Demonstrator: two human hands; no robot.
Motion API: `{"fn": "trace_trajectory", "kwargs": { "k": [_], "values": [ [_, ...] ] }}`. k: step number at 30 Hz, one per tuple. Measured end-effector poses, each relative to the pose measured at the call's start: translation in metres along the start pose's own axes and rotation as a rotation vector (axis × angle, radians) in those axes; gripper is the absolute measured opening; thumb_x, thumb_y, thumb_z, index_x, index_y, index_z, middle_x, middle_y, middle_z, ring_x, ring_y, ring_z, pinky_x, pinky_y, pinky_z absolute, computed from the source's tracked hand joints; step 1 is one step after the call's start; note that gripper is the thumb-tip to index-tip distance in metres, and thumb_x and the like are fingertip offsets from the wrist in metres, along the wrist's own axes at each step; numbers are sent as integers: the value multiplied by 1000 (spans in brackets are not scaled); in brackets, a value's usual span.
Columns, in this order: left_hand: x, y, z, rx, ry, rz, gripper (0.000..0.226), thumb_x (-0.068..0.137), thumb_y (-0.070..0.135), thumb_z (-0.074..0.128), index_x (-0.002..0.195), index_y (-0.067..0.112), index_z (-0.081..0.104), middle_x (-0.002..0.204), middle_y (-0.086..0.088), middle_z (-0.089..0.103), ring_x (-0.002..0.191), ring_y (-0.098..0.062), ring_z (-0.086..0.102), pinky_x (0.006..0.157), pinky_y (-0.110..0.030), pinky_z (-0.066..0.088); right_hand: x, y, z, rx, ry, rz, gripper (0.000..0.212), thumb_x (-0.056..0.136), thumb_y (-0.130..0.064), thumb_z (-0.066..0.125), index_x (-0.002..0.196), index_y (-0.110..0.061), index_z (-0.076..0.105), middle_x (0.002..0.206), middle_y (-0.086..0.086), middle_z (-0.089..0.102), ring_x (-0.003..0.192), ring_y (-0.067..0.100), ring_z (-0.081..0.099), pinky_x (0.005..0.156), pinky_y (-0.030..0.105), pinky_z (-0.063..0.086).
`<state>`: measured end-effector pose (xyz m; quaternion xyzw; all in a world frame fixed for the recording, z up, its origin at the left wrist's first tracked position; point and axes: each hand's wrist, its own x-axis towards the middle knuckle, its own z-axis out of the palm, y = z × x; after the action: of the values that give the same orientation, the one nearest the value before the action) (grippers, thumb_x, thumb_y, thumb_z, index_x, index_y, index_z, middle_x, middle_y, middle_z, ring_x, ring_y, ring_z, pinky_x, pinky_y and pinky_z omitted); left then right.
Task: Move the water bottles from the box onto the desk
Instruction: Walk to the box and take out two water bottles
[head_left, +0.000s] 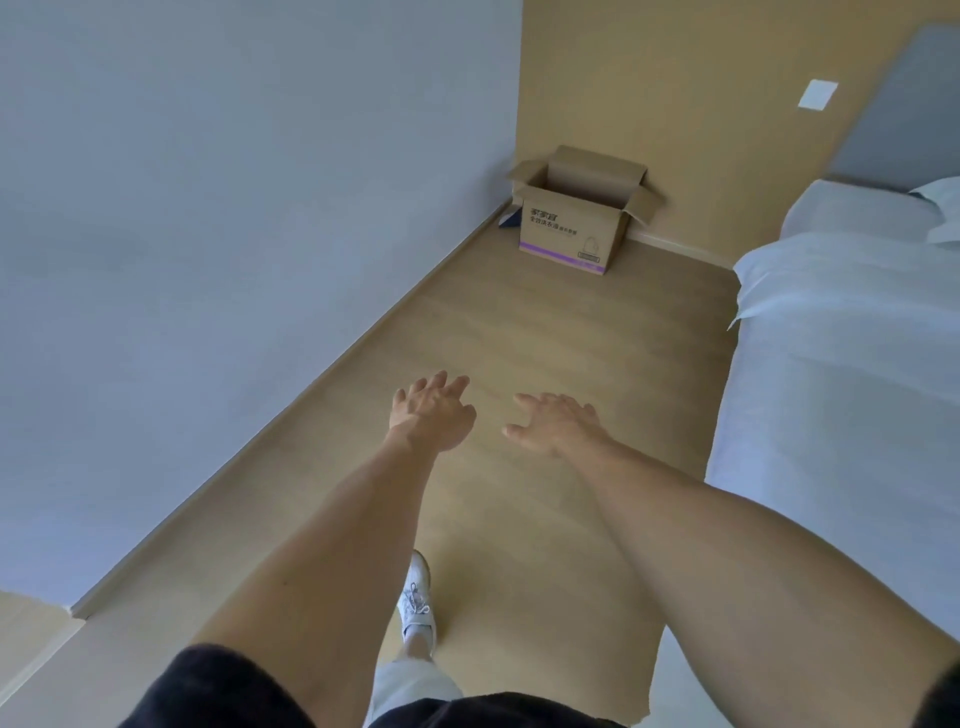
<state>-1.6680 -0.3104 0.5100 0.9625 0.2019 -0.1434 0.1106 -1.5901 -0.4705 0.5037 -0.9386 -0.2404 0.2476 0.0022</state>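
Note:
A brown cardboard box (569, 228) with its flaps open stands on the floor in the far corner, printed with dark text and a purple stripe. Its inside is hidden from here, so no water bottles show. My left hand (434, 410) and my right hand (556, 423) are stretched out in front of me over the floor, fingers spread and holding nothing. Both are well short of the box. No desk is in view.
A bed (841, 332) with pale sheets runs along the right side. A grey-white wall (208, 234) borders the left. A wooden floor strip (545, 338) leads to the box. A small dark object (509, 221) lies left of the box. My white shoe (415, 597) is below.

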Motion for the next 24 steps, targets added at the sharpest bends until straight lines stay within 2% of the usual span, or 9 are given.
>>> {"fn": "trace_trajectory", "kwargs": {
  "k": [8,15,24],
  "values": [
    [143,-24,-43,-15,-46,107,60,101,40,37,158,33,23,166,0,21,148,-28,26,119,-46,24,116,-24,-62,3,-19,127,69,95,-66,38,156,-36,24,160,3,31,147,27,27,117,50,22],
    [255,-58,-99,-12,-33,133,60,100,48,40,156,33,26,162,1,28,146,-26,29,116,-46,25,203,-53,-126,40,9,180,66,97,-64,37,156,-38,21,162,2,27,148,27,24,116,50,23],
    [364,-35,-122,36,-63,233,62,99,53,41,156,34,25,163,0,26,148,-27,26,117,-46,24,291,-34,-170,68,8,262,66,98,-63,35,156,-37,19,163,3,24,148,27,23,116,49,23]
  ]
}}
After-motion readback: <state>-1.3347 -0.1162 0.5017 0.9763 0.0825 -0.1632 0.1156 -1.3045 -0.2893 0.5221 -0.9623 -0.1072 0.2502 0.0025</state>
